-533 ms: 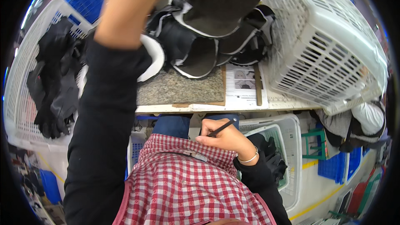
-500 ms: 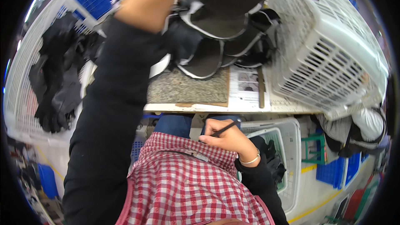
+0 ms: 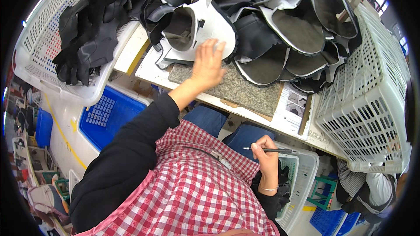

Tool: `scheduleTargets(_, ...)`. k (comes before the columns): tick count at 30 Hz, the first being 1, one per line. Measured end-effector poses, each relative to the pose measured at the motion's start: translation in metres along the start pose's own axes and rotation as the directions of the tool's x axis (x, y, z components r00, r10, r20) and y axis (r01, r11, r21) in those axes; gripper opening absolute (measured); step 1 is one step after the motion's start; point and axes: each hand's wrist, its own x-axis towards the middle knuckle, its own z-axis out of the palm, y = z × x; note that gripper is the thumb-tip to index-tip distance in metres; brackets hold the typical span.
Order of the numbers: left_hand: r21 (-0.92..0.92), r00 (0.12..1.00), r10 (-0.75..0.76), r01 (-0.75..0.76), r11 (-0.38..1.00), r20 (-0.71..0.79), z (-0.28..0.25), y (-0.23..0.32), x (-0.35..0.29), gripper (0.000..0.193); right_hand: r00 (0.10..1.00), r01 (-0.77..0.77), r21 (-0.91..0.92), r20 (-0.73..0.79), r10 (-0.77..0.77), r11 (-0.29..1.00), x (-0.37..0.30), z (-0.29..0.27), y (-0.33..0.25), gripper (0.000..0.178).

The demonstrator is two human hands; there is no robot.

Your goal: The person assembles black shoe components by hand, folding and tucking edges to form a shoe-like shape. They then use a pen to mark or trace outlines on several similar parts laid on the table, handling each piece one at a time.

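My left hand [image 3: 208, 64] lies with its fingers spread on a shoe upper [image 3: 221, 32], whose white inner side faces up near the table's front edge. A dark opening shows at that upper's left part. Low over my lap, my right hand [image 3: 266, 156] pinches a slim black pen [image 3: 280, 150] between thumb and fingers, its pale metal tip pointing left. Right of the white piece, a heap of black shoe uppers [image 3: 297, 26] with white edges and dark grey linings covers the table. A speckled grey slab [image 3: 245, 87] lies under the near uppers.
A white basket [image 3: 33, 52] of black pieces stands on the left, above a blue crate [image 3: 98, 137]. Another white basket [image 3: 363, 118] borders the table's right side. A metal strip [image 3: 305, 116] lies beside a printed sheet [image 3: 291, 100]. Another person [image 3: 378, 188] is at the lower right.
My left hand has come back from far over the heap onto the white-sided shoe upper, now in front of me. My right hand has shifted rightward with the pen. The view has turned.
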Motion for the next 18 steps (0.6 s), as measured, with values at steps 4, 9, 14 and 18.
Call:
scheduleTargets(4,0.155,0.986,-0.019,-0.007,0.988,0.168,0.001,-0.071,-0.004,0.093,0.997,0.023,-0.062,0.077,-0.018,0.998,0.02,0.017,-0.008,0.021)
scheduleTargets(9,-0.137,0.971,0.21,-0.193,0.971,0.114,-0.03,-0.134,0.006,0.065,0.989,0.07,-0.113,0.136,-0.054,0.991,0.041,0.035,-0.024,0.024)
scheduleTargets(14,-0.285,0.761,0.371,-0.251,0.925,0.532,-0.05,-0.149,-0.033,0.066,0.967,0.235,-0.228,0.156,-0.203,0.945,0.093,0.05,-0.026,0.018)
scheduleTargets(18,-0.38,0.759,0.307,-0.085,0.921,0.574,-0.035,-0.144,-0.033,0.071,0.959,0.281,-0.31,0.12,-0.256,0.908,0.17,0.088,-0.008,0.017)
